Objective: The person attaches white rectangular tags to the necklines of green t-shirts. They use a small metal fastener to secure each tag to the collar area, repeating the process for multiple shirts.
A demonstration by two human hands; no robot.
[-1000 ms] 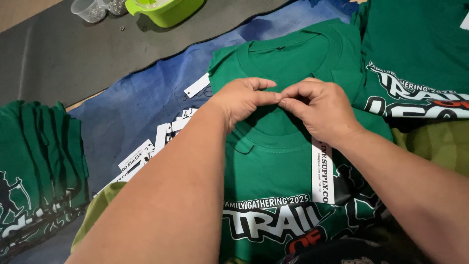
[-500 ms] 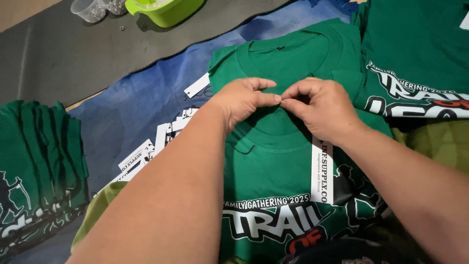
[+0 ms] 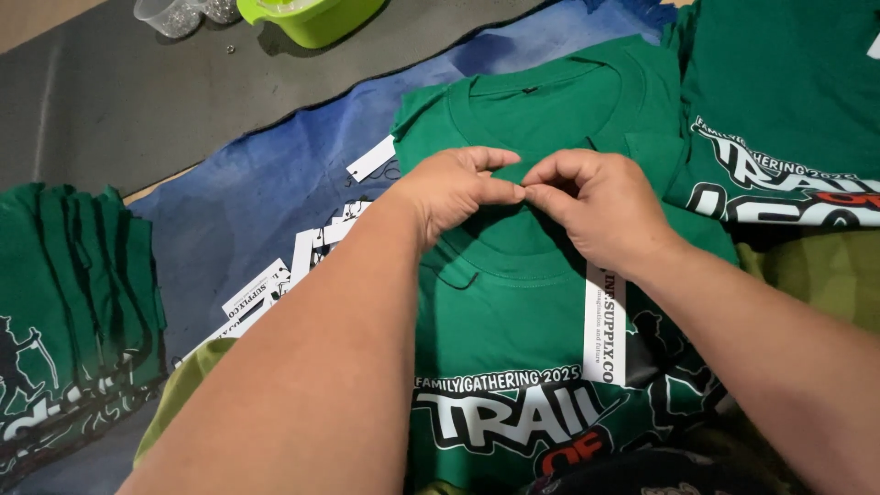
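At centre frame, the left hand (image 3: pixel 454 188) and right hand (image 3: pixel 600 206) are seen meeting fingertip to fingertip over the collar area of a green shirt (image 3: pixel 522 302). Both hands are closed to a pinch: thumb and forefinger of each are pressed together, the other fingers curled in. What lies inside the pinch is too small to be made out; fabric at the neckline appears to be gathered there. A long white tag (image 3: pixel 605 321) is seen hanging from under the right hand, lying down the shirt front just above the white lettering.

Shirt position: laid flat, neck toward the top of the frame, print toward the bottom, on a blue cloth (image 3: pixel 266 192).

Counts:
- Hands: two, both the wearer's own.
- Flat green shirts in view: a second shirt (image 3: pixel 788 110) is overlapped at upper right; a further collar (image 3: pixel 541 82) is seen above the hands, so at least two layers are stacked under them. An exact number cannot be told.
- Folded stack (image 3: pixel 73 302) at the left edge: several shirts, roughly six folds visible, not countable for certain.
- Loose tags (image 3: pixel 302 261) on the blue cloth, left of the left forearm: at least four, overlapping; one more single tag (image 3: pixel 371 159) is set apart near the shirt's shoulder.
- Green bowl (image 3: pixel 312 16): one, top of frame.
- Clear cup (image 3: pixel 170 14): one, upper left, just beside the bowl.
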